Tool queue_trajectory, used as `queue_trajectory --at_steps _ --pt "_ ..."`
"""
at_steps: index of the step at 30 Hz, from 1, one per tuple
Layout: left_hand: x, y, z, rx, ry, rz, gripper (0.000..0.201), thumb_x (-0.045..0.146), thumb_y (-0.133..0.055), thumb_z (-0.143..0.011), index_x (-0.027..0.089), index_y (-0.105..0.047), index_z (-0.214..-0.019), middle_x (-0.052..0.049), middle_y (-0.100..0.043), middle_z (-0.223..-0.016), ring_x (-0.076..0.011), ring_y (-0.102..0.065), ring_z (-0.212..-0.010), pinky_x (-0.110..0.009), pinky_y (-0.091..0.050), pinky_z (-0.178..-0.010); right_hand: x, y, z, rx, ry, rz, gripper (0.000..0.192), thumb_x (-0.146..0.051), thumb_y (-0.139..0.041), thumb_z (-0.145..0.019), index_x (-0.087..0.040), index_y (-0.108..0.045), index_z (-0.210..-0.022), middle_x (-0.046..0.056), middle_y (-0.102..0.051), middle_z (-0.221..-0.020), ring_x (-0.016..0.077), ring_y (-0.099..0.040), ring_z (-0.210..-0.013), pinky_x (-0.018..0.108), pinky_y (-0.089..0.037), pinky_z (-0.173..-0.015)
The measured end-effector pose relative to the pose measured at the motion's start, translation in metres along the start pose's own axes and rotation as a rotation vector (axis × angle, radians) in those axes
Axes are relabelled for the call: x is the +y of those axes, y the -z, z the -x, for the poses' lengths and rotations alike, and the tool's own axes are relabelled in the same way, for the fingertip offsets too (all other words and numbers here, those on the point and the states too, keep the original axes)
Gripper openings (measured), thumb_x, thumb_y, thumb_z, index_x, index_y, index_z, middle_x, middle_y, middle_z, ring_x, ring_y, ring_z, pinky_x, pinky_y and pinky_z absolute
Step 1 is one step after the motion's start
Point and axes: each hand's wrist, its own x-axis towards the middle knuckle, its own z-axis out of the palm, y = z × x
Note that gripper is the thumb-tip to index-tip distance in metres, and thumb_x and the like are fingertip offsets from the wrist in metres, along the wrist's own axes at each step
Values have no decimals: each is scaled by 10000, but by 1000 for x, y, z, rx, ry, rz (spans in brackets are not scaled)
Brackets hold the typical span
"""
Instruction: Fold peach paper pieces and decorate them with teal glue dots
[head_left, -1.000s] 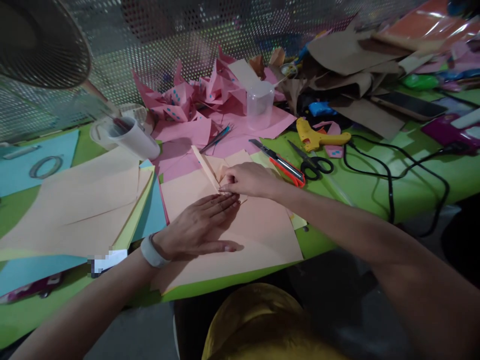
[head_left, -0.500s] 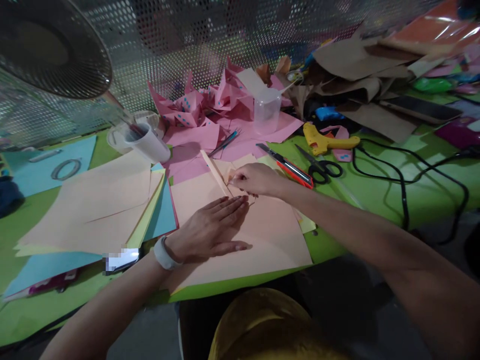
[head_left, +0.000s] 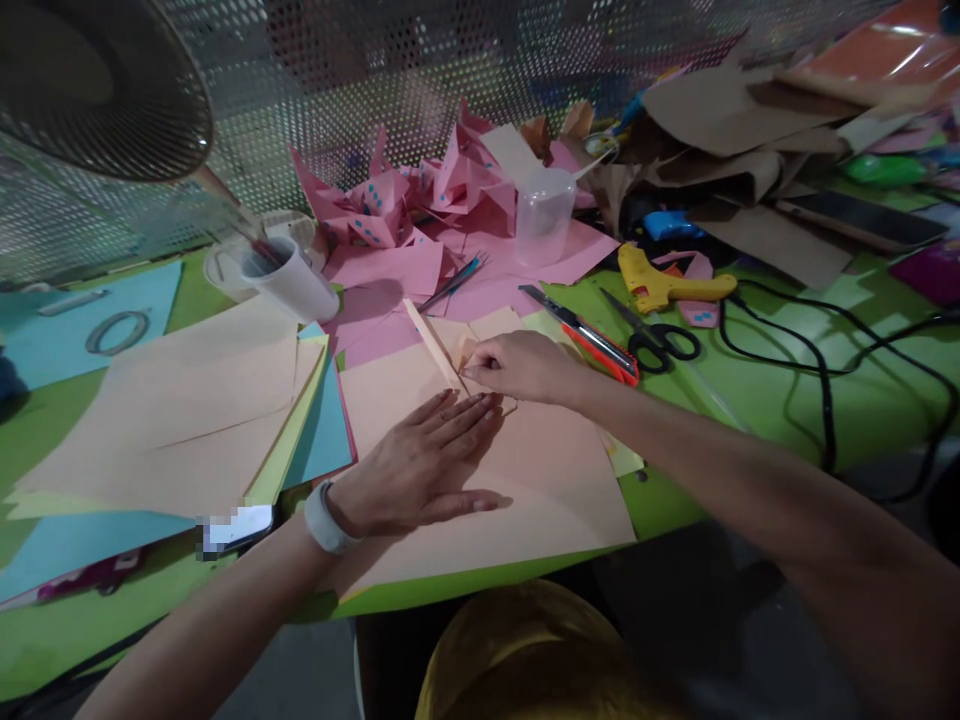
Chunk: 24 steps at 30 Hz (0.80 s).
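A peach sheet of paper (head_left: 555,480) lies in front of me. On its far part is a smaller folded peach paper piece (head_left: 431,345) with one long edge standing up. My left hand (head_left: 420,460), a pale band at its wrist, lies flat with fingers stretched out, fingertips at the near end of the folded piece. My right hand (head_left: 517,365) is closed, thumb and index finger pinched at the folded piece's inner crease. The fingers hide exactly what they grip. To the right lie a red box cutter (head_left: 592,340) and black-handled scissors (head_left: 664,345).
Stacked peach and yellow sheets (head_left: 172,400) lie left, beside a phone (head_left: 238,528). Behind stand a white cup (head_left: 292,285), a fan (head_left: 97,90), folded pink paper shapes (head_left: 420,200) and a clear plastic cup (head_left: 544,215). A yellow glue gun (head_left: 664,282) and its black cord lie right.
The view has shifted slightly. Both hands keep nearly the same place and pose on the paper, with my right hand still pinching at the crease.
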Motion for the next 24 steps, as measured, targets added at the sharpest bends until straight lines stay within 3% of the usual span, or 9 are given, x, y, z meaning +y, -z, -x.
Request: queue_trajectory --at_steps 6,15,18,20,22,24 --pt "-1 0 1 -50 3 31 855 616 -421 -956 146 -85 -1588 -141 -229 -1628 -246 -188 -1518 -435 -118 -1250 4 -3 -2 3 9 -42 282 -379 -552 -875 -207 -687 -696 4 -660 -658 130 -492 -608 277 -267 -570" --pt "-2 -4 1 -23 15 -2 861 638 -382 -958 167 -37 -1591 -121 -236 -1633 -232 -175 -1523 -430 -84 -1252 5 -1 -4 -12 -61 -206 312 -415 -565 -894 -185 -661 -707 -9 -609 -565 107 -493 -521 264 -277 -552" --pt "-3 -3 3 14 0 -4 844 625 -377 -965 179 -30 -1592 -122 -268 -1625 -241 -198 -1518 -437 -110 -1248 5 -1 -3 38 -71 -302 330 -405 -557 -909 -173 -624 -685 -16 -579 -556 101 -479 -520 262 -273 -550" --pt "-5 -1 6 113 -2 12 793 593 -400 -971 196 -98 -1587 -136 -342 -1593 -272 -262 -1496 -461 -194 -1226 5 1 -2 123 -23 -333 339 -387 -559 -912 -168 -587 -656 -18 -565 -580 99 -467 -554 259 -277 -565" --pt "-5 3 9 303 40 58 669 503 -457 -976 211 -255 -1543 -151 -484 -1490 -290 -408 -1411 -461 -343 -1149 3 4 1 162 26 -348 346 -388 -573 -903 -165 -573 -638 -18 -554 -606 99 -454 -586 258 -280 -577" --pt "-6 7 12 509 124 123 478 367 -496 -973 218 -431 -1423 -136 -626 -1296 -273 -561 -1233 -430 -466 -1015 0 9 5 63 43 -365 329 -432 -634 -855 -167 -606 -662 -25 -551 -611 102 -454 -589 256 -285 -574"
